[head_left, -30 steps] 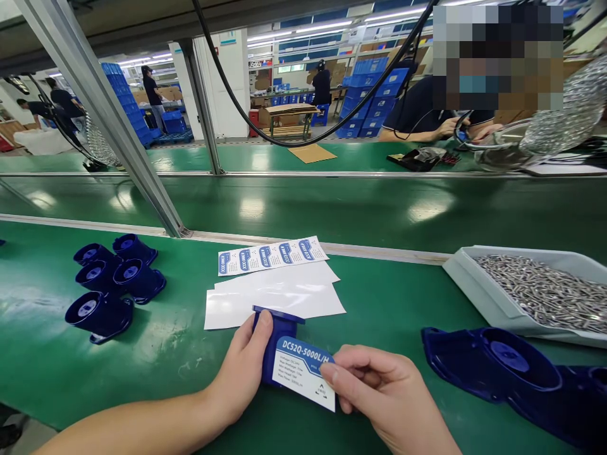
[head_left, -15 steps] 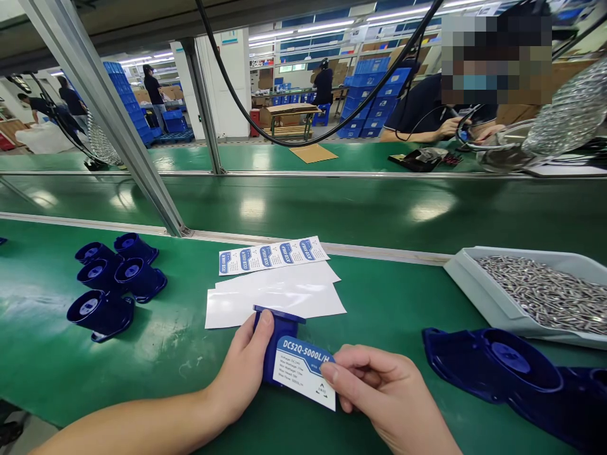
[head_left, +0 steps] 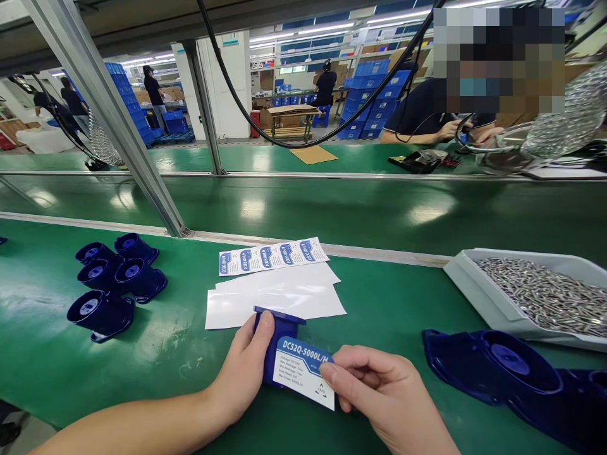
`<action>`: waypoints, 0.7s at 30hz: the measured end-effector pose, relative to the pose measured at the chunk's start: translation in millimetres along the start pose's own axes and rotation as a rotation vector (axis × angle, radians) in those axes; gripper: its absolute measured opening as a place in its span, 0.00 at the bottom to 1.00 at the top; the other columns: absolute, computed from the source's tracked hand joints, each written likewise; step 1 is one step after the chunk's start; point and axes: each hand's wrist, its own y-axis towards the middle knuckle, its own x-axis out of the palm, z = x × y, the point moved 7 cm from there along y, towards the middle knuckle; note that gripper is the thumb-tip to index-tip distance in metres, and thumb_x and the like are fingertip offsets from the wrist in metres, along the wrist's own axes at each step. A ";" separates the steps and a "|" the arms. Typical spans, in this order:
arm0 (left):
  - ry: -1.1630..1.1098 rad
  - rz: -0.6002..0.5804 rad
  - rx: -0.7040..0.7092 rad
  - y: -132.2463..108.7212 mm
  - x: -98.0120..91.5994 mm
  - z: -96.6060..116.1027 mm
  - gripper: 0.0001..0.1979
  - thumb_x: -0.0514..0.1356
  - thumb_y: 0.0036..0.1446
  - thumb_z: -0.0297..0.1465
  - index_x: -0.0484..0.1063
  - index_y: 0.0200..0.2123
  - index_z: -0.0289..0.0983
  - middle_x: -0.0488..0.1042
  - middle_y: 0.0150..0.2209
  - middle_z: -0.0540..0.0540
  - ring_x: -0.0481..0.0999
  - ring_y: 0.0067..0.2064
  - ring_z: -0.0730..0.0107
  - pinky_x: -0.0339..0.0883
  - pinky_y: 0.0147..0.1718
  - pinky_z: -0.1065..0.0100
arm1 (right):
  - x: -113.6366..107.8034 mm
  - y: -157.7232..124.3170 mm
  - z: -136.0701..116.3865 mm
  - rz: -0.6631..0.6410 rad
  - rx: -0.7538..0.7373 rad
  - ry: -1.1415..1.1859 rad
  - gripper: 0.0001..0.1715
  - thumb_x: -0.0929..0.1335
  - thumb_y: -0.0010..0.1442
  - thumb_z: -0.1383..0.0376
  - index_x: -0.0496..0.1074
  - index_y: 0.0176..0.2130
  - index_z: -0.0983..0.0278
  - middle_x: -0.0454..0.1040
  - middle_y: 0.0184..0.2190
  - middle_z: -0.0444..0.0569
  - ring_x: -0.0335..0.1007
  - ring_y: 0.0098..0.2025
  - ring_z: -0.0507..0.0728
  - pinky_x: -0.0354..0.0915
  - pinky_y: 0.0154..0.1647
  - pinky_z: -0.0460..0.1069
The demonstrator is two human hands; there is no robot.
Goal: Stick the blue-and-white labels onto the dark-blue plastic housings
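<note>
In the head view, the left hand [head_left: 246, 360] was clamped around a dark-blue plastic housing with a flat flange [head_left: 284, 328], thumb along its left side, and the right hand [head_left: 384, 385] had its thumb and fingers pinched together on the right end of a white rectangular label with a blue heading band [head_left: 301, 373]. The housing was at the near middle of the green bench [head_left: 190, 360], its flange facing the far side and its long axis running from there back toward the person. The label lay across its near part, long axis slanting down to the right, heading band toward the flange; whether its whole left end was stuck down could not be told. Just beyond the flange, plain white glossy sheets [head_left: 279, 303] overlapped, with a white strip of blue-printed labels [head_left: 272, 256] on the far one, close to the pale raised ledge [head_left: 379, 254] that bounded the bench. Bare green surface stretched left from the left wrist to a cluster of five dark-blue round plastic housings [head_left: 114, 316], and another stretch separated the right hand from large dark-blue plastic parts [head_left: 512, 360], which sat just nearer than a pale-grey plastic tray [head_left: 478, 297] heaped with small silver metal pieces [head_left: 545, 291].
</note>
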 end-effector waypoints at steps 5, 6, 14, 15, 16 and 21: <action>0.023 -0.013 0.020 -1.7 3.4 6.4 0.37 0.61 0.59 0.61 0.77 0.55 0.36 0.80 0.47 0.43 0.76 0.44 0.62 0.70 0.47 0.65 | 2.3 -1.4 0.4 0.015 0.035 0.056 0.29 0.83 0.42 0.47 0.78 0.25 0.68 0.68 0.18 0.45 0.64 0.23 0.47 0.66 0.27 0.41; 0.021 -0.018 0.021 -2.1 4.2 7.3 0.37 0.61 0.59 0.61 0.77 0.55 0.36 0.80 0.49 0.43 0.76 0.45 0.62 0.70 0.47 0.65 | 2.7 -1.5 0.2 0.016 0.037 0.059 0.28 0.83 0.42 0.47 0.78 0.25 0.68 0.67 0.18 0.45 0.64 0.23 0.47 0.65 0.27 0.41; -0.006 -0.028 0.012 -3.2 5.2 5.8 0.37 0.62 0.58 0.61 0.76 0.54 0.35 0.81 0.48 0.42 0.77 0.44 0.62 0.70 0.43 0.66 | 3.2 -1.8 0.6 0.028 0.069 0.065 0.28 0.83 0.41 0.48 0.78 0.26 0.68 0.66 0.17 0.44 0.62 0.23 0.46 0.62 0.27 0.39; -0.006 -0.027 0.011 -3.1 5.3 5.5 0.37 0.62 0.58 0.61 0.76 0.53 0.34 0.81 0.47 0.42 0.77 0.44 0.62 0.70 0.43 0.66 | 3.3 -1.9 0.5 0.032 0.068 0.061 0.28 0.82 0.41 0.47 0.78 0.26 0.68 0.66 0.17 0.44 0.62 0.23 0.46 0.62 0.26 0.39; -0.006 -0.026 0.010 -2.9 5.2 5.3 0.37 0.62 0.58 0.62 0.76 0.53 0.34 0.81 0.47 0.42 0.77 0.44 0.62 0.70 0.43 0.66 | 3.3 -1.9 0.3 0.037 0.065 0.058 0.29 0.82 0.41 0.47 0.78 0.25 0.68 0.66 0.17 0.44 0.62 0.22 0.46 0.62 0.26 0.40; -0.006 -0.016 0.001 -1.7 4.9 4.6 0.37 0.62 0.58 0.62 0.76 0.52 0.35 0.81 0.47 0.43 0.77 0.43 0.63 0.70 0.42 0.67 | 3.4 -1.4 0.0 0.053 0.066 0.058 0.29 0.82 0.40 0.46 0.77 0.25 0.68 0.66 0.17 0.44 0.62 0.22 0.46 0.62 0.26 0.40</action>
